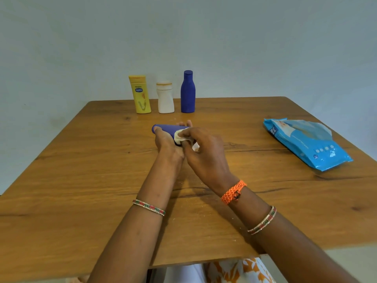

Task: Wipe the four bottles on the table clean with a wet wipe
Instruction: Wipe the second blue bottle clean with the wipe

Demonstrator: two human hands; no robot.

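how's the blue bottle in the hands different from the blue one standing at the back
The held blue bottle lies sideways, gripped by the left hand while the right hand presses a wet wipe on it. The standing blue bottle is upright and untouched. Both are the same dark blue.

- A wooden table [81, 180] with warm brown grain and dark knots spreads under and all round the grip.
- Beyond the grip, a plain pale grey-blue wall [183, 27] rises behind the table's far edge.
- Light is soft and even, with faint shadows on the wood.
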